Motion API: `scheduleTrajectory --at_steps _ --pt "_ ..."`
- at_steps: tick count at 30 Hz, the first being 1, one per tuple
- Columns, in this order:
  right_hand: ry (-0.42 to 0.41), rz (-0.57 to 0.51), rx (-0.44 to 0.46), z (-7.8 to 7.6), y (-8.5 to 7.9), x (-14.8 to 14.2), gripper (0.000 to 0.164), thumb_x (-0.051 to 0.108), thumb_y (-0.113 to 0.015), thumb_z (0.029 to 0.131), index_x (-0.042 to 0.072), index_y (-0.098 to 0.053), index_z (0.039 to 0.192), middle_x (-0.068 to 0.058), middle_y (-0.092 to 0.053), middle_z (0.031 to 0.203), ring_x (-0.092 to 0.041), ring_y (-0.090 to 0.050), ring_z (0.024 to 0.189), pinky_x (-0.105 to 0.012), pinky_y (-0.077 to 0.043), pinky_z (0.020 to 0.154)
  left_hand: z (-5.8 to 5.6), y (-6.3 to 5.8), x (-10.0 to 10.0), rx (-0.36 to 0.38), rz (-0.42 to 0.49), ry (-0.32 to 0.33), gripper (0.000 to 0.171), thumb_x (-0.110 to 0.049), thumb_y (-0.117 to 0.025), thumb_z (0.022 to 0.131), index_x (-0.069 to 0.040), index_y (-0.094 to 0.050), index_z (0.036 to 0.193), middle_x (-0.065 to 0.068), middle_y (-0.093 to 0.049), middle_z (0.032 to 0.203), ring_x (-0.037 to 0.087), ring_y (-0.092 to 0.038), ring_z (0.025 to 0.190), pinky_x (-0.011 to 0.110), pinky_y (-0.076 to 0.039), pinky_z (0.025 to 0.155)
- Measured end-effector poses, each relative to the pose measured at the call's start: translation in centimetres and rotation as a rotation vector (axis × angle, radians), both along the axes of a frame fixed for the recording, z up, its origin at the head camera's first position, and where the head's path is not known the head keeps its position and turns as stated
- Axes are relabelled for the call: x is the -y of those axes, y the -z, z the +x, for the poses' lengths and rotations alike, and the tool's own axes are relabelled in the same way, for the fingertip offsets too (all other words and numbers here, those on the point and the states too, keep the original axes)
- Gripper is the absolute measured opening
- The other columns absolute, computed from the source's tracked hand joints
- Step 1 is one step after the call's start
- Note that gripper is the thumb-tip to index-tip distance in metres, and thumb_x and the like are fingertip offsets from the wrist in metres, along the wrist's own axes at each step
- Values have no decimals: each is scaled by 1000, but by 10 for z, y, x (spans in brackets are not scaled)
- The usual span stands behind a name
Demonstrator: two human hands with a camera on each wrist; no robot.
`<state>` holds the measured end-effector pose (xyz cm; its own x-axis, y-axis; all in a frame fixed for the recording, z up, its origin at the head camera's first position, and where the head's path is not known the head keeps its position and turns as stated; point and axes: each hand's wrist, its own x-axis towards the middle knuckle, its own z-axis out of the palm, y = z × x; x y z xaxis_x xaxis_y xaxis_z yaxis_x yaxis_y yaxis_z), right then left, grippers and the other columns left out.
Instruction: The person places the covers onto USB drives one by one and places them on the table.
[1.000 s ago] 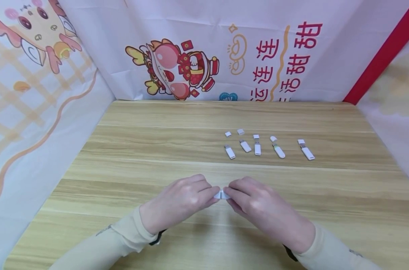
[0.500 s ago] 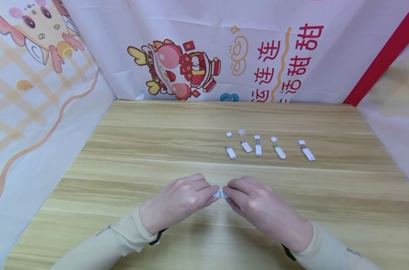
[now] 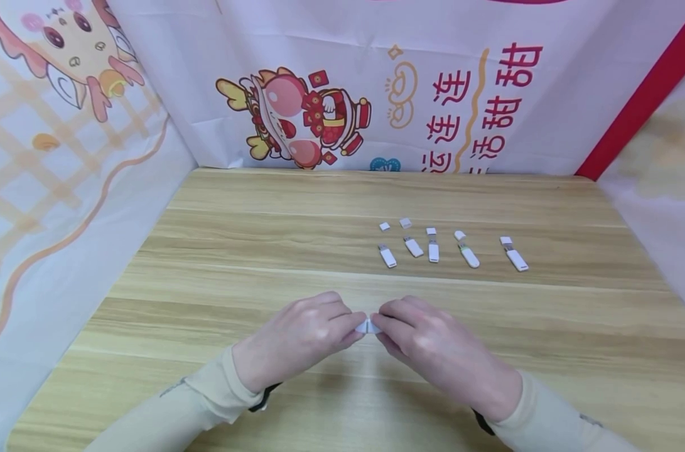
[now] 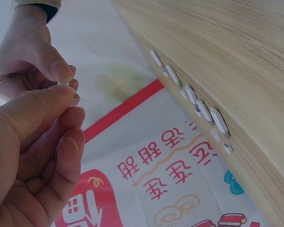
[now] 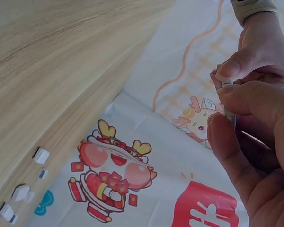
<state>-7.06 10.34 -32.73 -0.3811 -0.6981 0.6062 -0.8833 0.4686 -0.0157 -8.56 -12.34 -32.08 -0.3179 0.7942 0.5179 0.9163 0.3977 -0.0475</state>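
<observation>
A white USB stick [image 3: 368, 326] is held just above the table at the centre front, with a thin dark seam between its two parts. My left hand [image 3: 299, 339] pinches the left part between thumb and forefinger. On the right part, my right hand [image 3: 444, 351] has the same kind of thumb-and-finger grip. Fingertips nearly meet and hide most of the stick. Only a sliver of white [image 4: 63, 83] shows in the left wrist view; in the right wrist view a narrow edge of the stick [image 5: 227, 85] shows between the fingers.
Several uncapped white USB sticks lie in a row beyond the hands, among them one stick [image 3: 387, 256] at the left end and another [image 3: 517, 259] at the right. White caps, such as this cap [image 3: 384, 226], lie behind them. Printed cloth [image 3: 319, 37] surrounds the wooden table [image 3: 235, 207].
The head view has tilted up slightly. Both hands keep their pinch on the USB stick in nearly the same place; the seam sits a touch further left.
</observation>
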Motion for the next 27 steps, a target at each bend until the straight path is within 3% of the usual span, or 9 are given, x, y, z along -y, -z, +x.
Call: scheduleTrajectory --at_steps 7,14,21,27 --pt "-15 11 10 -4 0 1 32 -4 -85 69 -2 -72 97 -4 -64 91 -15 -62 78 -20 -54 69 -3 3 0 14 16 -3 10 -9 -77 86 -4 -73 93 -2 -64 77 7 -56 68 13 -48 62" --pt "2 24 97 -16 0 4 24 -1 -85 73 0 -72 93 -3 -65 89 -16 -62 78 -23 -55 67 -13 2 1 165 19 -32 11 -12 -78 86 -3 -74 92 -1 -67 78 8 -56 69 14 -47 62" --pt "37 65 191 -36 -2 9 17 2 -83 78 3 -73 92 -3 -65 85 -14 -60 74 -24 -54 64 -32 0 3 292 -24 -90 11 -14 -77 87 -5 -75 93 0 -68 79 8 -55 66 17 -47 61" --pt "64 119 248 -61 -7 17 14 6 -82 80 5 -75 92 -2 -64 83 -13 -58 71 -21 -53 63 -55 -1 6 402 -42 -159 15 -16 -79 86 -7 -77 98 1 -72 85 10 -63 71 19 -53 67"
